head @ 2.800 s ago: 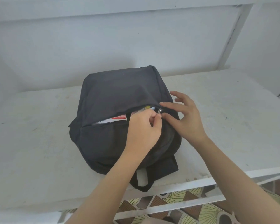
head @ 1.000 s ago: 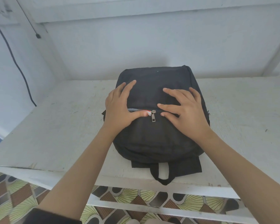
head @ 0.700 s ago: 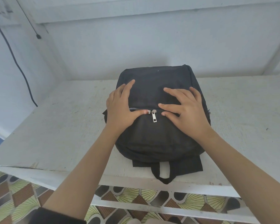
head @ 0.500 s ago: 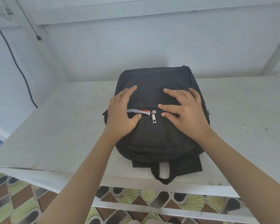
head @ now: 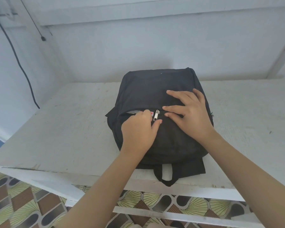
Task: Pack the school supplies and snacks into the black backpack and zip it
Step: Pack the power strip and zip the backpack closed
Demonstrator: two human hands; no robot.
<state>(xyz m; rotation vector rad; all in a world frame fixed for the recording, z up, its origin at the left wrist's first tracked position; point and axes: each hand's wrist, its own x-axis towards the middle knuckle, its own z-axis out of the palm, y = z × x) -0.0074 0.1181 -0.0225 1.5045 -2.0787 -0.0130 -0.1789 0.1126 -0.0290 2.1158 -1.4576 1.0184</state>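
On the white desk (head: 72, 129) the black backpack (head: 155, 89) lies packed but only part-zipped — a white-and-red item (head: 133, 112) shows in the gap left of the zipper pull (head: 156, 115). The right grip (head: 192, 116) presses flat, fingers straight, on the bag just right of the pull; the left grip (head: 140, 129) curls against it, thumb at its tip — whether it pinches cannot be told.

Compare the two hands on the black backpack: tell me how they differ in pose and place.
Pose: the right hand lies flat with fingers spread; the left hand has curled fingers. Place: the right hand presses the backpack right of the zipper pull; the left hand sits at the open gap left of it. Whether it pinches anything is unclear. Both rest on the backpack beside the zipper.
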